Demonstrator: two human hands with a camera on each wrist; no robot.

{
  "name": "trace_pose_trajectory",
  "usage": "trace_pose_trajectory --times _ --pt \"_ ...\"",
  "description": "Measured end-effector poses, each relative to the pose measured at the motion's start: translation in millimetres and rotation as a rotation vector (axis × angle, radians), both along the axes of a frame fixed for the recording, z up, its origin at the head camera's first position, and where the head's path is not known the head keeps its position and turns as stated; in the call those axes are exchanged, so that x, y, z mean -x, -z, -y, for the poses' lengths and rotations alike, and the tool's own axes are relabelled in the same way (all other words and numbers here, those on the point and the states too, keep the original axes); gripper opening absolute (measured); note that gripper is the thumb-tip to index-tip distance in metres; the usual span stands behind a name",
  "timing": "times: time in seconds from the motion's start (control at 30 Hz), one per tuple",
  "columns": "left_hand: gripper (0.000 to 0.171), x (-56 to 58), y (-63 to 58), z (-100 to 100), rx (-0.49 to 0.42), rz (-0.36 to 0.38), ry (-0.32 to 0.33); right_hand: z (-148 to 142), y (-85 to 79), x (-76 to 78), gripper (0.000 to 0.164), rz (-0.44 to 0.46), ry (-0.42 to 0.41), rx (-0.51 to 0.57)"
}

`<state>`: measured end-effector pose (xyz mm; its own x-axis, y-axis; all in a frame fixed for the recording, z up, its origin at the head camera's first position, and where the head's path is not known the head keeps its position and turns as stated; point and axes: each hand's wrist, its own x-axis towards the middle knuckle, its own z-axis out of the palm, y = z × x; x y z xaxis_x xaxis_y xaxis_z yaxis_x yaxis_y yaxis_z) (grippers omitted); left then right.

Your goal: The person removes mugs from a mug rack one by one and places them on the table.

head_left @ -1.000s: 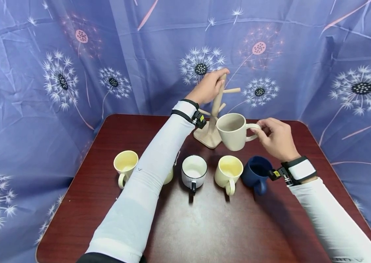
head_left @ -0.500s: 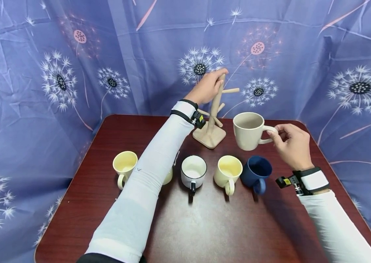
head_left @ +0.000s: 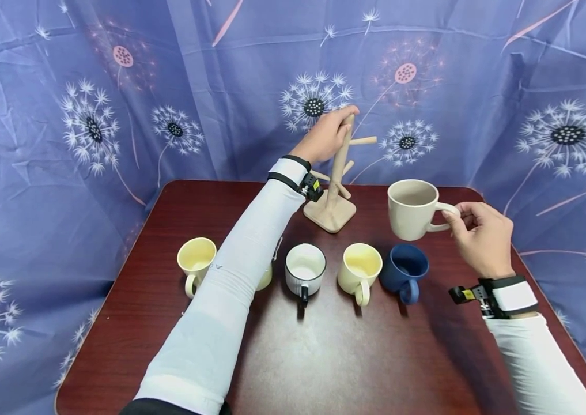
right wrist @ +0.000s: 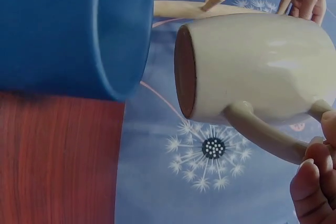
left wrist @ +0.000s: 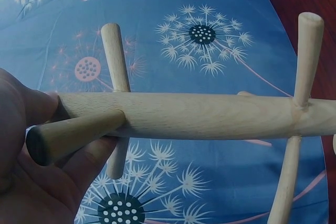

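My left hand (head_left: 326,137) grips the top of a wooden mug tree (head_left: 341,161), which stands upright at the back of the table. In the left wrist view, thumb and fingers wrap the end of its post (left wrist: 210,116), close to the upper pegs. The pegs in sight carry nothing. To the right of the stand, my right hand (head_left: 486,239) pinches the handle of a beige mug (head_left: 408,222) and holds it upright in the air. That mug hangs behind a blue mug (head_left: 399,282), apart from it in the right wrist view.
A row of mugs crosses the dark red table (head_left: 303,357): a yellow mug (head_left: 196,262), a pale yellow mug (head_left: 265,279) mostly hidden by my left sleeve, a white mug (head_left: 300,285) with a black handle, another yellow mug (head_left: 352,285), then the blue one. A patterned curtain (head_left: 241,115) hangs behind.
My right hand has carried the beige mug to the right, away from the mug tree, whose base is now uncovered. The left hand has kept its grip on the post.
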<state>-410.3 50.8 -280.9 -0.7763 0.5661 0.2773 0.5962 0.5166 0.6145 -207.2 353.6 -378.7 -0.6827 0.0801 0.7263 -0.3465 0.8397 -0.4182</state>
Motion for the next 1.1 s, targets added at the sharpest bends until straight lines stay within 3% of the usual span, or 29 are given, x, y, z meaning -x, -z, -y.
trace_pose_trajectory --times 0.43,1.1 --pt "0.041 0.0 -1.8 2 0.005 0.006 0.005 -17 2.9 -14.8 0.017 -0.028 0.068 0.060" --pt "0.039 -1.3 1.1 1 -0.009 -0.019 -0.002 -36 22.1 -37.4 0.018 -0.034 0.223 0.113"
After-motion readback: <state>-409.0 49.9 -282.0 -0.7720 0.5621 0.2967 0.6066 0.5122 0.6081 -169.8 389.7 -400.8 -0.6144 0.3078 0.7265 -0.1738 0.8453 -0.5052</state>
